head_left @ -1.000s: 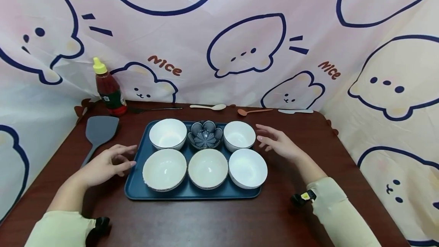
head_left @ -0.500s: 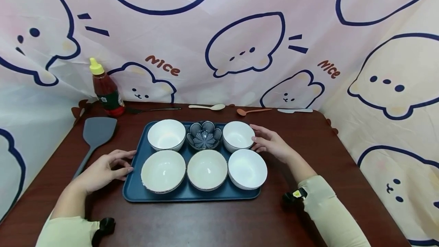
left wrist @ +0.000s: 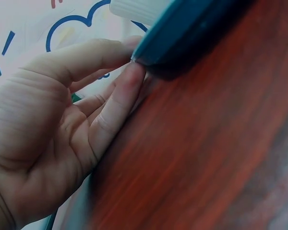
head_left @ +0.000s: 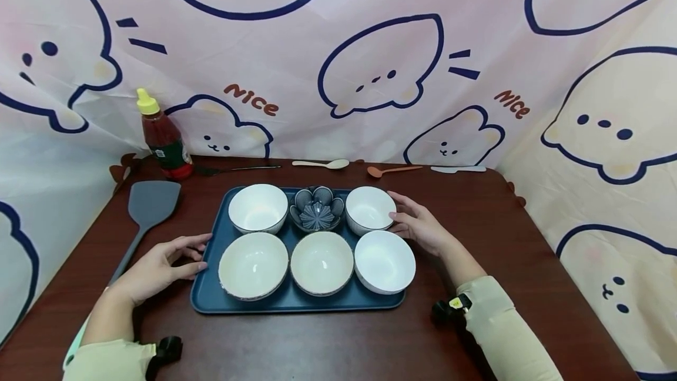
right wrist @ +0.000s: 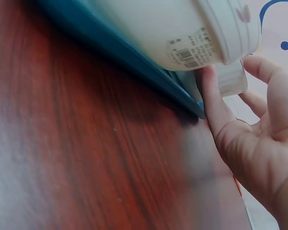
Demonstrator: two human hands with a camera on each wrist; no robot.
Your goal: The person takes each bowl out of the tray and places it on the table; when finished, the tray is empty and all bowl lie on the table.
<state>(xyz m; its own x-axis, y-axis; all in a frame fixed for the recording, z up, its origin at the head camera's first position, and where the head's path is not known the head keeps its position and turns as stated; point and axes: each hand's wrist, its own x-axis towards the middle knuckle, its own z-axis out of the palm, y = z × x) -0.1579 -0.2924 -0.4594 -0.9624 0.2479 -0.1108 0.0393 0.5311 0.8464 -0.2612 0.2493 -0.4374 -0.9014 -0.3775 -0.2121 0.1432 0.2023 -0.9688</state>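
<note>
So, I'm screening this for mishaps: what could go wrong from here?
The right hand is at the back-right bowl, close to the front-right bowl, so it might knock the two together. The left hand touches the left edge of the tray; lifting that side alone could tilt it and make both bowls slide.

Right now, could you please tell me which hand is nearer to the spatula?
The left hand: it's beside the spatula, at the tray; the right hand is across the tray, at the back-right bowl.
</note>
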